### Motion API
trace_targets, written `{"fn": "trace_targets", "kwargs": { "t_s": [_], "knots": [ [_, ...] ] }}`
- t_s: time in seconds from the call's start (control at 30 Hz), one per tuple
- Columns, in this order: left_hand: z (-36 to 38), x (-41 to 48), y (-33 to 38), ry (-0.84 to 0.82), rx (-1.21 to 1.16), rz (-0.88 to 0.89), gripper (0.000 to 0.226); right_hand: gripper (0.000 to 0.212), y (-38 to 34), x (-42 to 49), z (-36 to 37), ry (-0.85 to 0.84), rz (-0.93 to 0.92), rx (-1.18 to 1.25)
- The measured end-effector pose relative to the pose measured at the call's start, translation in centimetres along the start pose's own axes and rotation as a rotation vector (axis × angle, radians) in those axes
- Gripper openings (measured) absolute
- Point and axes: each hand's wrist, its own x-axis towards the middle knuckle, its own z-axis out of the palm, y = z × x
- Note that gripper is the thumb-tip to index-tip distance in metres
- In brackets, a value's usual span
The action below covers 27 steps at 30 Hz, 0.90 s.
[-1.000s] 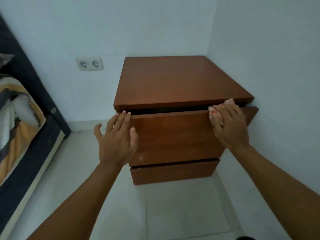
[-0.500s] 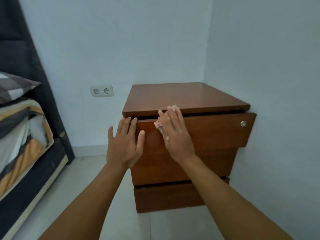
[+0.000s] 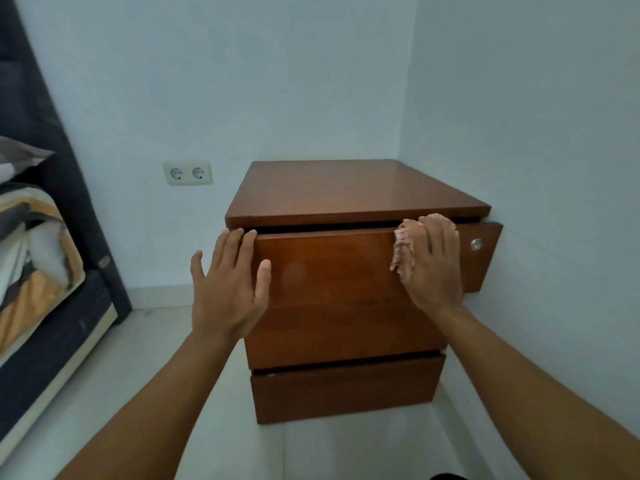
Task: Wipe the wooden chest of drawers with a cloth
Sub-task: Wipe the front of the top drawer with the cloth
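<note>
A wooden chest of drawers [image 3: 353, 188] stands in the room's corner, its top drawer [image 3: 329, 268] pulled slightly out. My right hand [image 3: 434, 268] lies flat on the right part of that drawer's front and presses a red-and-white cloth [image 3: 401, 249] against the wood, fingertips at the drawer's top edge. Most of the cloth is hidden under the palm. My left hand [image 3: 228, 289] is spread with straight fingers, its fingertips touching the drawer's upper left corner.
A round metal knob [image 3: 476, 244] sits on the drawer front just right of my right hand. A lower drawer [image 3: 346, 389] is slightly ajar. A double wall socket [image 3: 188, 173] is on the left wall, and a bed [image 3: 34, 271] lies further left.
My right hand slid the cloth left along the top drawer front, then back to the right. My left hand stayed at the drawer's left edge. The view tilted up.
</note>
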Motion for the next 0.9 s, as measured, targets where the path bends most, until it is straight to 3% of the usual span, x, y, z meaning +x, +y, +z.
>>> {"fn": "trace_targets", "kwargs": {
  "t_s": [0.33,0.5,0.57,0.73,0.9],
  "knots": [
    [-0.4,-0.1,0.6,-0.029,0.043,-0.027,0.070,0.046,8.1,0.6,-0.6,0.019,0.113,0.075],
    [-0.7,-0.1,0.7,-0.053,0.043,-0.026,0.073,0.062,4.2,-0.3,-2.4,0.186,0.412,0.321],
    [-0.5,-0.2,0.8,-0.047,0.035,-0.034,0.075,0.064,-1.2,-2.4,-2.2,0.194,0.267,0.363],
    [0.1,-0.2,0.6,-0.025,0.036,-0.032,0.076,0.074,-13.0,-7.3,3.8,-0.095,-0.117,0.229],
    [0.4,-0.4,0.8,-0.008,0.027,-0.030,0.077,0.071,-9.5,-9.5,7.2,-0.128,-0.025,0.126]
  ]
}}
